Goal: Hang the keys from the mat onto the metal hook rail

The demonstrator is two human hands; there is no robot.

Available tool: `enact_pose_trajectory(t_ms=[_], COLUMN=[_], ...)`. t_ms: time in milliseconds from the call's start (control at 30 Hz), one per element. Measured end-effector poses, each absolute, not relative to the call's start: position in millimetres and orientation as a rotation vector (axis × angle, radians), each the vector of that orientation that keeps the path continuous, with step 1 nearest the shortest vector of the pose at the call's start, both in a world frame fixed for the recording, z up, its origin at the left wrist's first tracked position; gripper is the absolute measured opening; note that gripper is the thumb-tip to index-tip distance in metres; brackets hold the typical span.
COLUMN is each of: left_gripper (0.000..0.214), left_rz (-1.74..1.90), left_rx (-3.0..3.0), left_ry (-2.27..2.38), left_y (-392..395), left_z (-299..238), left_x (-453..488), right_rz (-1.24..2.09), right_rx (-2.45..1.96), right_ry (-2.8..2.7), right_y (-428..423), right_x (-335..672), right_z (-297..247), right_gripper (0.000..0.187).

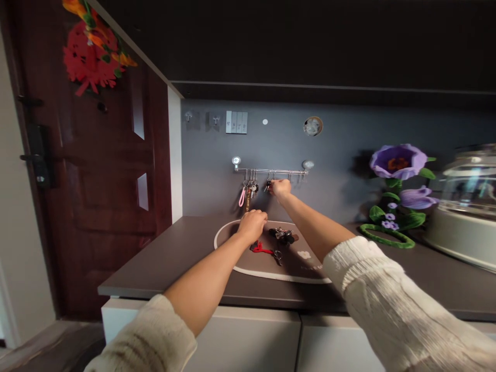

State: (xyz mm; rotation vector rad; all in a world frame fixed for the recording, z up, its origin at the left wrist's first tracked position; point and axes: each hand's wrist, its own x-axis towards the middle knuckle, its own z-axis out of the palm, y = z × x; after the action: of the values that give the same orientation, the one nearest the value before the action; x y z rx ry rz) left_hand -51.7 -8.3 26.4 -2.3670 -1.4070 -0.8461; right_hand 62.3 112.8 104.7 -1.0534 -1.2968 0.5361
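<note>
Two sleeves [387, 299]; left grip [252, 223] curled over mat [296, 262], hold unclear; right grip [280, 187] pinches keys [267, 185] at rail [289, 171]; two bunches [284, 235] on mat.

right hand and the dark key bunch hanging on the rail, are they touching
Touching. The head view shows the right hand with its fingers closed on the key bunch hanging from the rail, no gap between them.
</note>
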Motion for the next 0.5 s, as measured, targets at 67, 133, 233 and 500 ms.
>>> enact_pose_trajectory(t_ms=[67, 133, 233, 500], left_gripper=[0.019, 0.019, 0.018, 0.019], left_rz=[-0.854, -0.867, -0.877, -0.923], left_rx=[-2.364, -2.371, -2.375, -2.413], left_ry=[-1.411, -1.409, -1.399, -1.427], left_y=[-8.1, -7.6, -6.3, -3.9], left_z=[26.4, 26.3, 25.9, 25.5], left_x=[-51.8, -52.0, -52.4, -54.1], right_rz=[0.568, 0.599, 0.628, 0.68], right_rx=[-1.107, -1.146, -1.157, -1.162], right_ry=[-1.216, -1.154, -1.131, -1.142], right_y=[108.6, 103.4, 96.9, 93.4], right_x=[61.1, 59.8, 58.5, 60.5], right_z=[107.0, 109.0, 109.8, 101.9], right_gripper=[0.01, 0.008, 0.008, 0.008])
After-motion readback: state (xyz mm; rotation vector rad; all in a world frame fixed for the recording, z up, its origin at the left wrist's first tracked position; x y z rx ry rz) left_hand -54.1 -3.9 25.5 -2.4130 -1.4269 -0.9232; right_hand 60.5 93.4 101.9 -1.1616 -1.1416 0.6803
